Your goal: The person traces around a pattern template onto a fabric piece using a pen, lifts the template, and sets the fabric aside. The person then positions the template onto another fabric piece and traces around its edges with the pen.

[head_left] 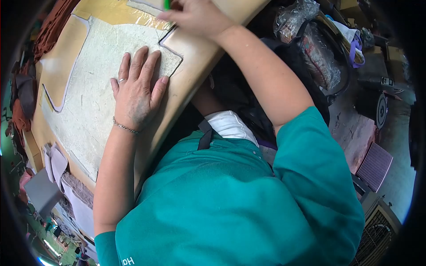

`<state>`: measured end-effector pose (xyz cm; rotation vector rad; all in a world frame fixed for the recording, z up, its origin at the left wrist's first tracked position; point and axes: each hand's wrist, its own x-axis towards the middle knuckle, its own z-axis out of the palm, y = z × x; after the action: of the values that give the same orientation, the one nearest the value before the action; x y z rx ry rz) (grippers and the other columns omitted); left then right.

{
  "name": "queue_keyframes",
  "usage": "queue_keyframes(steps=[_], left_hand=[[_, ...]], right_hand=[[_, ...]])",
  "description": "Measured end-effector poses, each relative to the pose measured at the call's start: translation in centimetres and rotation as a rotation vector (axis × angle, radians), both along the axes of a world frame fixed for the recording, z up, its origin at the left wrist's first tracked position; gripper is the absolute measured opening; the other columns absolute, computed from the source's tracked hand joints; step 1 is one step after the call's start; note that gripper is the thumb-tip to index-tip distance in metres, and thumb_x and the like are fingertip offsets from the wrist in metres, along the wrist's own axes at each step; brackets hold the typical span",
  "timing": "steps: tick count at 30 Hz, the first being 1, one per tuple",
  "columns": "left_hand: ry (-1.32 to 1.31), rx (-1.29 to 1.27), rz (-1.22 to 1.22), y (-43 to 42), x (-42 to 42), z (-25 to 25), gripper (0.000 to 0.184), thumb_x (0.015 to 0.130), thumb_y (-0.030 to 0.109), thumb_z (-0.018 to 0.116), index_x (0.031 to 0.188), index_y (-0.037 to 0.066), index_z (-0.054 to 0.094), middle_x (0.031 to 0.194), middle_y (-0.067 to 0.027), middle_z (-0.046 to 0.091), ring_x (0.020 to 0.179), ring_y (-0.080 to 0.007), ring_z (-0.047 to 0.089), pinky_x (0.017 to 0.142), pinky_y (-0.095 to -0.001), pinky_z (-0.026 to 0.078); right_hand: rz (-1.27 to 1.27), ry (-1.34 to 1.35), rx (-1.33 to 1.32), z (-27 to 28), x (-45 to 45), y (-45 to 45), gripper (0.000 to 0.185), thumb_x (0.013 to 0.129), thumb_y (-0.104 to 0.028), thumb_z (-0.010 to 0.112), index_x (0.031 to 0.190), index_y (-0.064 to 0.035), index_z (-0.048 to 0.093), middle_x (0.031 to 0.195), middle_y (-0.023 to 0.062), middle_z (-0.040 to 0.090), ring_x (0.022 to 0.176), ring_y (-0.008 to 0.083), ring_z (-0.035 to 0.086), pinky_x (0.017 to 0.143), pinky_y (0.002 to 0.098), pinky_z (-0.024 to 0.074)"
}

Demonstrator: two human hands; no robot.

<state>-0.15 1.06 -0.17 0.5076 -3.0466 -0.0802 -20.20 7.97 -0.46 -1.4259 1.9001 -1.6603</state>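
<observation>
Pale grey, mottled sheet material (88, 66) lies flat on the tan table (195, 57), from the upper centre to the lower left of the frame. The left hand (138, 91) rests palm down on the sheet, left of the upper centre, with fingers extended and slightly spread; it grips nothing. One finger carries a ring (122, 80), and a chain bracelet (126, 126) encircles the wrist. The right hand (195, 17) is at the top edge of the frame, fingers bent around a green object (167, 4); the frame cuts off the object, so its type cannot be determined. Just below this hand, the sheet's edge forms a stepped corner with a dark border. Clear tape (148, 18) lies near the sheet's upper edge.

Reddish-brown cloth (51, 29) hangs at the upper left. Greyish-purple pieces (82, 204) lie at the lower left. A teal shirt (213, 199) fills the lower centre. At the upper right, a plastic-wrapped bundle (320, 62) sits beside black material (310, 91).
</observation>
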Motion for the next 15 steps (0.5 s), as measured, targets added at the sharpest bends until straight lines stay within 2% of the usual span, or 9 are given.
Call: queue_keyframes(steps=[1,2,4,7,10,11,12,14,15], left_hand=[[0.019,0.0,-0.003,0.0,0.1,0.0,0.05,0.081,0.043,0.046,0.126,0.023,0.038,0.135,-0.0046,0.03,0.125,-0.0355,0.023,0.088,-0.065,0.023],[0.001,0.009,0.012,0.0,0.1,0.0,0.05,0.082,0.042,0.045,0.127,0.024,0.037,0.136,-0.0037,0.028,0.126,-0.034,0.021,0.09,-0.0647,0.02],[-0.032,0.029,0.034,0.0,0.0,0.1,0.049,0.083,0.041,0.043,0.129,0.026,0.034,0.138,-0.0019,0.025,0.129,-0.031,0.017,0.093,-0.0642,0.016],[-0.059,0.066,0.042,0.1,0.1,0.8,0.047,0.086,0.036,0.04,0.129,0.019,0.036,0.137,-0.0057,0.028,0.128,-0.0298,0.02,0.099,-0.0551,0.015],[0.219,0.581,0.004,-2.7,1.1,-0.2,0.044,0.089,0.028,0.036,0.126,0.005,0.038,0.133,-0.0121,0.034,0.126,-0.0276,0.025,0.103,-0.041,0.016],[0.473,1.056,0.117,-2.6,1.3,0.4,0.043,0.09,0.023,0.033,0.122,-0.005,0.039,0.128,-0.0162,0.039,0.124,-0.0245,0.029,0.103,-0.0308,0.017],[0.604,1.165,0.206,-3.1,2.1,0.5,0.044,0.09,0.025,0.034,0.122,-0.006,0.038,0.128,-0.0157,0.039,0.123,-0.0221,0.03,0.103,-0.0336,0.019],[0.76,1.237,0.267,-4.8,5.0,0.6,0.036,0.089,0.019,0.039,0.116,-0.004,0.045,0.125,-0.0152,0.041,0.12,-0.0217,0.034,0.101,-0.0339,0.024],[0.703,1.084,0.268,-5.7,6.6,0.6,0.031,0.088,0.016,0.042,0.112,-0.003,0.049,0.124,-0.0143,0.042,0.118,-0.021,0.037,0.099,-0.0331,0.027]], right_hand=[[-0.076,0.073,-0.05,-0.3,-1.1,0.1,0.024,0.075,-0.014,0.061,0.091,0.0005,0.05,0.076,0.0125,0.055,0.071,0.0165,0.052,0.066,0.0297,0.0423],[-0.124,0.012,-0.045,-0.2,-1.8,0.4,0.021,0.076,-0.013,0.061,0.09,-0.0001,0.051,0.073,0.0057,0.055,0.066,0.0135,0.051,0.06,0.0279,0.042],[-0.122,-0.098,-0.131,-0.3,-2.4,0.9,0.016,0.078,-0.012,0.06,0.087,-0.0014,0.051,0.068,0.0004,0.053,0.058,0.0095,0.048,0.054,0.0242,0.0408],[-0.222,-0.358,-0.302,-0.8,-2.7,0.5,0.013,0.081,-0.013,0.058,0.084,-0.0025,0.051,0.064,-0.0007,0.051,0.053,0.0075,0.046,0.049,0.0213,0.0393],[-0.298,-0.436,-0.294,-0.5,-2.7,0.8,0.012,0.082,-0.013,0.058,0.082,-0.0039,0.051,0.062,-0.0011,0.05,0.052,0.0072,0.046,0.048,0.0213,0.0391],[-0.277,-0.424,-0.317,-0.5,-2.7,0.9,0.012,0.082,-0.013,0.058,0.082,-0.0039,0.05,0.062,-0.0011,0.05,0.052,0.0076,0.046,0.048,0.0219,0.0387],[-0.281,-0.422,-0.296,-0.3,-2.6,1.0,0.012,0.082,-0.013,0.058,0.082,-0.0039,0.05,0.063,-0.0008,0.049,0.053,0.0078,0.046,0.048,0.022,0.0387],[-0.285,-0.417,-0.256,0.1,-2.6,1.1,0.012,0.082,-0.013,0.058,0.082,-0.0039,0.049,0.065,-0.0004,0.049,0.055,0.0081,0.046,0.049,0.0223,0.0388],[-0.29,-0.408,-0.282,-0.2,-2.7,1.0,0.012,0.082,-0.012,0.057,0.083,-0.0039,0.049,0.066,0.0001,0.049,0.056,0.0082,0.045,0.049,0.0222,0.0387]])
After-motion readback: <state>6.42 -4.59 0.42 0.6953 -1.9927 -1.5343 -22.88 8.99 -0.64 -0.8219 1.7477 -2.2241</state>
